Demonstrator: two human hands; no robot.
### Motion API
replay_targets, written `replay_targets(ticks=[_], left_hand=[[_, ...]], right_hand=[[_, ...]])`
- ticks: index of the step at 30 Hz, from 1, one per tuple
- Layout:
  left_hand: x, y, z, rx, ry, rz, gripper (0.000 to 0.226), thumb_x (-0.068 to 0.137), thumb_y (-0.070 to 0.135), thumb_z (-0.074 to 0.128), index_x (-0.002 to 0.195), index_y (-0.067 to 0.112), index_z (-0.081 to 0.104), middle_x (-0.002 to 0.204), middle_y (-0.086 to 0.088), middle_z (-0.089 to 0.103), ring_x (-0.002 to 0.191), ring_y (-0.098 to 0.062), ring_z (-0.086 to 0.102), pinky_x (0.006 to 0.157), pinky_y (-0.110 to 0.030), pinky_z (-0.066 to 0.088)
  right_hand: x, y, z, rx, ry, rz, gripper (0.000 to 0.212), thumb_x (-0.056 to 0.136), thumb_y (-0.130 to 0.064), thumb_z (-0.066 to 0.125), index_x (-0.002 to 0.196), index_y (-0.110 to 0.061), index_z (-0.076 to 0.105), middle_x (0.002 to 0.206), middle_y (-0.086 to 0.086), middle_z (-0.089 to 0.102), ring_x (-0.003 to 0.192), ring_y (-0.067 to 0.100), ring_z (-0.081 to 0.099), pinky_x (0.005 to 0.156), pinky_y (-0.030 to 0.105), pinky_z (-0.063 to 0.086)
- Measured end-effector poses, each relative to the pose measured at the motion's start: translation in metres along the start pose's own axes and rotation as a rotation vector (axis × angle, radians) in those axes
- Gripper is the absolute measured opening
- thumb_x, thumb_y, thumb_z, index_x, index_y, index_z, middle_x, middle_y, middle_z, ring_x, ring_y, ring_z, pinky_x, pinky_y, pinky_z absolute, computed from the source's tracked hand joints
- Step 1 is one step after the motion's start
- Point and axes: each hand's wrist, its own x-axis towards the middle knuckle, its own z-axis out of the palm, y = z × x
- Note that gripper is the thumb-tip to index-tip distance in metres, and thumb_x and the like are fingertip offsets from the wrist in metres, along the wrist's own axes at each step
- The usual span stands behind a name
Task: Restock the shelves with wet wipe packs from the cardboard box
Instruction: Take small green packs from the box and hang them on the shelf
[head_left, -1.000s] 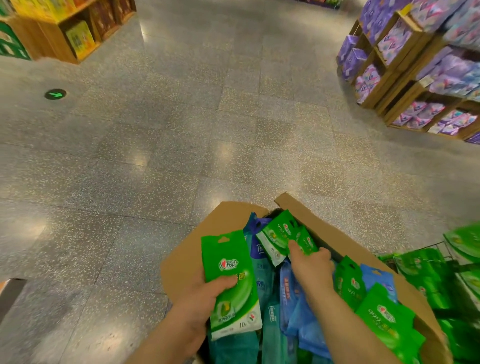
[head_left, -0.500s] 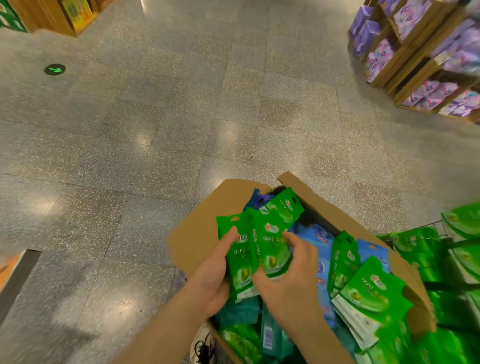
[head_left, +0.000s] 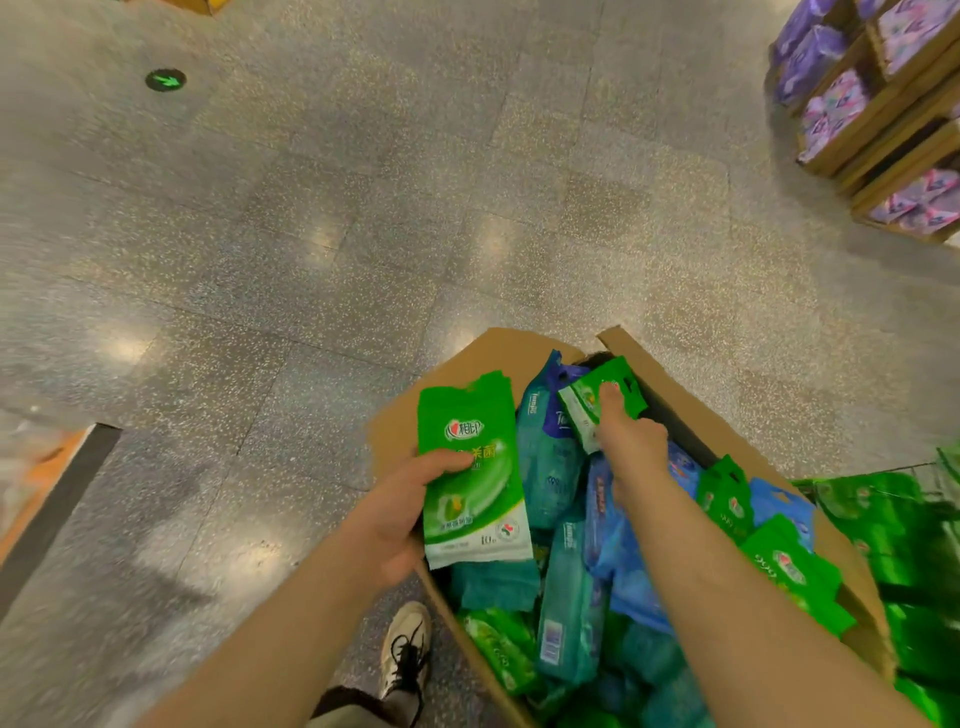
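An open cardboard box (head_left: 467, 358) sits at the lower right, full of green, teal and blue wet wipe packs. My left hand (head_left: 400, 514) grips a stack of green packs (head_left: 475, 467) upright at the box's left edge, thumb across the front. My right hand (head_left: 628, 441) reaches to the far end of the box, and its fingers pinch a small green pack (head_left: 597, 395) lying there. More green packs (head_left: 795, 571) lie along the box's right side.
A wire shelf with green packs (head_left: 893, 519) stands to the right of the box. Wooden shelves with purple packs (head_left: 878, 104) fill the upper right. Speckled floor tiles stretch ahead, with a green arrow marker (head_left: 165, 80). A shoe (head_left: 405, 649) stands beside the box.
My hands were together at the stack half a second ago. My right hand has left it and reached forward to another green pack at the far end of the box.
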Motion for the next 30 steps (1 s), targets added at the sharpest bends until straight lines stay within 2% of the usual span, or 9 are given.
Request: replay_targets(ticks=[2,5,8,11,15,19,22,28,30], left_hand=[[-0.005,0.001,-0.006,-0.034,-0.013,-0.026,0.034,0.079,0.025,0.069,0.108,0.008,0.07,0.107,-0.019,0.074,0.086,-0.031,0.073,0.092,-0.048,0.054],[-0.009,0.002,-0.014,-0.002,0.004,-0.031,0.032,0.086,0.035,0.068,0.106,0.009,0.07,0.101,-0.017,0.075,0.079,-0.029,0.074,0.082,-0.044,0.059],[-0.011,0.0,-0.022,0.039,0.024,-0.018,0.042,0.086,0.037,0.068,0.116,0.007,0.066,0.101,-0.017,0.075,0.078,-0.028,0.074,0.072,-0.04,0.061],[-0.012,-0.006,-0.028,0.065,0.046,-0.008,0.045,0.088,0.036,0.068,0.121,0.006,0.062,0.103,-0.017,0.075,0.078,-0.029,0.074,0.066,-0.038,0.06],[-0.003,-0.021,-0.022,0.171,0.079,0.026,0.045,0.091,0.039,0.064,0.125,0.01,0.06,0.104,-0.014,0.075,0.088,-0.031,0.075,0.071,-0.04,0.06],[0.007,-0.042,0.008,0.272,0.029,-0.021,0.049,0.095,0.054,0.052,0.126,0.018,0.06,0.106,-0.009,0.076,0.093,-0.029,0.074,0.073,-0.039,0.059],[0.006,-0.057,0.04,0.16,-0.08,-0.042,0.058,0.093,0.063,0.044,0.126,0.02,0.065,0.116,-0.009,0.073,0.106,-0.029,0.07,0.094,-0.045,0.054],[-0.003,-0.089,0.088,0.217,-0.235,-0.046,0.055,0.078,0.028,0.072,0.128,0.008,0.062,0.115,-0.016,0.072,0.105,-0.035,0.069,0.094,-0.049,0.054],[-0.004,-0.095,0.091,0.245,-0.222,-0.051,0.051,0.078,0.025,0.074,0.126,0.01,0.063,0.112,-0.014,0.073,0.1,-0.033,0.071,0.095,-0.05,0.053]], right_hand=[[0.012,-0.005,0.011,0.088,-0.093,0.044,0.103,0.074,-0.073,0.071,0.141,0.002,0.05,0.128,0.013,0.064,0.111,0.031,0.065,0.089,0.037,0.053],[0.027,-0.004,0.017,0.356,-0.228,0.094,0.044,0.084,-0.032,0.084,0.114,-0.005,0.068,0.101,0.011,0.074,0.077,0.023,0.07,0.053,0.029,0.057],[0.037,-0.001,0.006,0.456,-0.305,0.206,0.028,0.088,-0.024,0.08,0.11,-0.007,0.071,0.086,0.012,0.077,0.06,0.023,0.072,0.042,0.033,0.055],[0.024,0.006,-0.014,0.531,-0.255,0.205,0.028,0.095,-0.026,0.072,0.115,-0.008,0.068,0.097,0.012,0.077,0.071,0.026,0.075,0.061,0.042,0.062],[-0.044,0.027,-0.047,0.336,-0.127,-0.155,0.024,0.096,-0.032,0.071,0.115,-0.018,0.066,0.109,0.002,0.076,0.093,0.022,0.075,0.094,0.051,0.058],[-0.127,0.041,-0.078,0.207,-0.285,-0.364,0.027,0.095,-0.024,0.072,0.119,-0.021,0.06,0.103,-0.01,0.075,0.086,-0.001,0.073,0.079,0.021,0.058],[-0.146,0.06,-0.09,0.085,-0.3,-0.425,0.025,0.095,-0.023,0.071,0.114,-0.03,0.057,0.104,-0.019,0.069,0.085,-0.014,0.066,0.071,0.008,0.05],[-0.132,0.094,-0.125,-0.153,-0.122,-0.501,0.028,0.094,-0.047,0.065,0.117,-0.031,0.063,0.104,-0.009,0.063,0.1,0.01,0.061,0.093,0.029,0.049],[-0.113,0.104,-0.148,-0.035,0.133,-0.382,0.039,0.093,-0.046,0.067,0.121,-0.019,0.066,0.099,-0.001,0.064,0.098,0.018,0.061,0.09,0.033,0.047]])
